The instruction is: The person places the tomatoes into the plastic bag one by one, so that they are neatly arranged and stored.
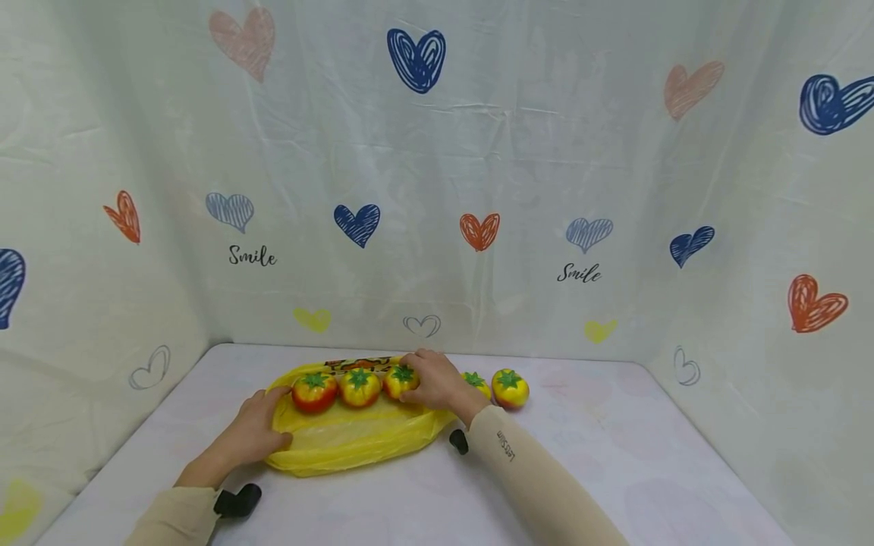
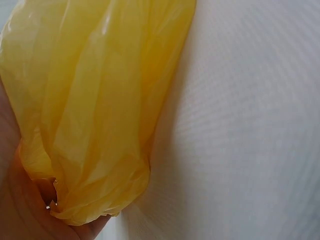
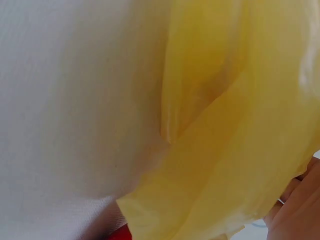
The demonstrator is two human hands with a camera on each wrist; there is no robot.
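A yellow plastic bag (image 1: 355,447) lies spread on the table, with a row of toy tomatoes on or within it; I cannot tell which. The leftmost tomato (image 1: 315,392) is mostly red. Beside it is a yellower tomato (image 1: 359,387). My right hand (image 1: 437,383) grips a third tomato (image 1: 399,381), thumb in front and fingers behind. At the bag's left end, my left hand (image 1: 254,426) holds the edge between thumb and fingers. The left wrist view shows the crumpled bag (image 2: 100,115) against my palm; the fingertips there are mostly hidden.
Right of the bag are two more tomatoes: one partly hidden by my right wrist, the other a yellow tomato (image 1: 510,388) in full view. A white table (image 1: 580,470) lies below. A heart-printed curtain (image 1: 519,152) encloses the back and sides.
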